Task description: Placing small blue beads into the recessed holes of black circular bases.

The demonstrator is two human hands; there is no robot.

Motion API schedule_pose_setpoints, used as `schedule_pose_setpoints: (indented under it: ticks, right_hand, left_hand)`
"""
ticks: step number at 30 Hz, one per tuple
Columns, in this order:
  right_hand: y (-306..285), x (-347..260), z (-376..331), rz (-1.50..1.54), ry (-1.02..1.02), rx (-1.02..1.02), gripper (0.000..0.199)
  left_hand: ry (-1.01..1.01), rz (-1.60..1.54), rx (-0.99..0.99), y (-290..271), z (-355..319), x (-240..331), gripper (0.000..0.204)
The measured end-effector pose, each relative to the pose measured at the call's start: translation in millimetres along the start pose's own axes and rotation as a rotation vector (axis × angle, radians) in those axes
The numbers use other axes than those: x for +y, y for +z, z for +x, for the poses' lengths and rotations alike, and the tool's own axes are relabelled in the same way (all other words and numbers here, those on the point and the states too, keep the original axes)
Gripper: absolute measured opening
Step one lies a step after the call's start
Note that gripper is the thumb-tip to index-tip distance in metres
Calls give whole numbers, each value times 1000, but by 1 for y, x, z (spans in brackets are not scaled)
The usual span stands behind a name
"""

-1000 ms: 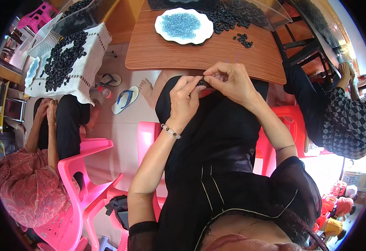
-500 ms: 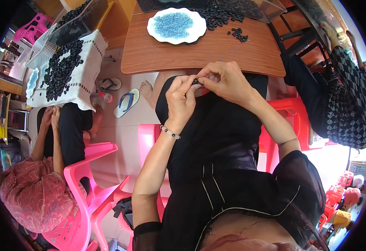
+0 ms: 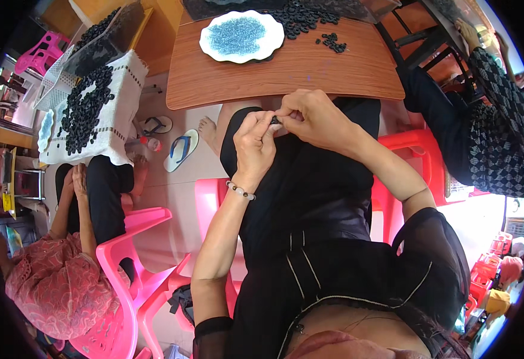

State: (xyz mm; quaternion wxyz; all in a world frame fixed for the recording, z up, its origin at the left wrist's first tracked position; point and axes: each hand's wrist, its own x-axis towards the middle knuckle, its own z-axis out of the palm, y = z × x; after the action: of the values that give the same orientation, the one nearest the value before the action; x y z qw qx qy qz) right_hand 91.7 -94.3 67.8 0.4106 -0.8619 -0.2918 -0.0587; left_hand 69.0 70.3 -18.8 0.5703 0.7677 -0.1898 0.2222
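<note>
Top: black, sheer fabric, thin pale piping lines down the front point(image 3: 310, 269)
Right sleeve: see-through black, loose, ends abt elbow, dark hem band point(image 3: 435, 263)
Left sleeve: black sheer, tight dark cuff on upper arm point(image 3: 214, 329)
Bottoms: black, plain, covers lap & thighs point(image 3: 310, 173)
Left wrist: bead bracelet, pale & dark round beads, single strand point(image 3: 240, 191)
Right wrist: thin dark band, v. narrow point(image 3: 414, 194)
Left hand point(image 3: 255, 143): bare, no rings seen
Right hand point(image 3: 310, 116): bare, no rings seen
Feet: one bare foot visible by table edge point(image 3: 209, 128)
</note>
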Motion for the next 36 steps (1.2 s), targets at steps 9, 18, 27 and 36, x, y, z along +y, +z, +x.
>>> schedule_pose_setpoints:
  ticks: [9,18,27,36]
  right_hand:
    - [5,6,-12,-68,-28,-48,14]
    - [3,5,-19,-6,29,20,13]
    - [-9,15,-22,104,144,-118,10]
    - [4,14,-30,-64,-42,-22,7]
  left_hand:
    - [49,36,-73,3,-10,3,27]
    - [43,26,-97,7,-10,0,31]
    - [88,65,-134,5,-7,-2,28]
    - [32,-25,-108,8,-14,2,26]
